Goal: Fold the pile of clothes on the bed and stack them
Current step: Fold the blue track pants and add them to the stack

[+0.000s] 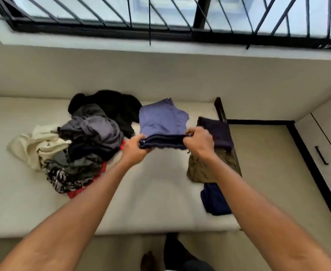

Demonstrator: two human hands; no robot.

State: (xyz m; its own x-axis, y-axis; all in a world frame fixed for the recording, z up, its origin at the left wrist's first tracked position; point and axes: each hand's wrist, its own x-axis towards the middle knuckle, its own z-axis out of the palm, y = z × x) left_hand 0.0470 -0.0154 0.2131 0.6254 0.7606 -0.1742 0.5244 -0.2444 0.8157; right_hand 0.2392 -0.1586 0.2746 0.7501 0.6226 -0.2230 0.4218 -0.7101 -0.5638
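both hands grip one folded blue-purple cotton garment (pixel 161 122) above the middle of the bed. the left hand (pixel 135 148) is closed around the left end of its thick folded near edge, fingers curled under and thumb on top. the right hand (pixel 199 142) pinches the right end of the same edge, fingers bunched over the cloth. between the hands the edge shows several dark navy layers stacked together, while the lighter upper face of the garment tilts away toward the wall.

left of the hands, a loose pile of unfolded clothes (pixel 86 141) lies on the cream mattress (pixel 151 202): black pieces at the back, grey ones in the middle, a cream-white one spilling out to the left, a black-and-white patterned piece and a bit of red at the near side. to the right, along the mattress edge, sits a row of folded things: a dark purple folded garment (pixel 217 132) farthest, an olive-brown folded garment (pixel 205 169) touching it, and a navy blue folded garment (pixel 213 200) nearest, partly hidden by the right forearm. a barred window (pixel 160 16) runs above the wall.
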